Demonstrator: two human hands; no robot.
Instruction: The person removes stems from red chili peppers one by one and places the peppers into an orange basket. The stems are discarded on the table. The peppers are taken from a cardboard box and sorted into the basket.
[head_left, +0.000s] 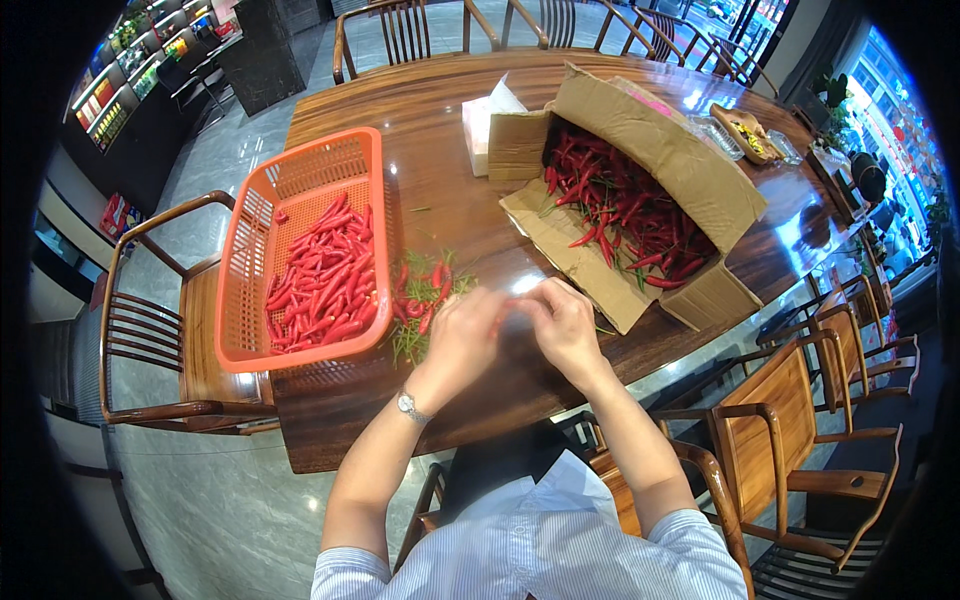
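Observation:
My right hand (562, 322) has its fingers closed on a red chili pepper (514, 303), of which only a small part shows. Close beside it, my left hand (469, 326) is blurred, with a watch on its wrist; its fingertips are near the pepper, and whether they grip it I cannot tell. Left of the hands, green stems (409, 343) lie in a loose heap with several red peppers on the wooden table (435, 169). An orange plastic basket (386, 262) holds many red peppers (326, 281). On the right, a cardboard box (660, 157) lies with its flaps spread, full of red peppers with green stems (615, 202).
A pack of tissues (480, 131) stands behind the box's left flap. Farther right are a wooden tray (750, 135) and clear glass dishes (716, 136). Wooden armchairs stand around the table, one (202, 322) at its left end and several (802, 405) at the right.

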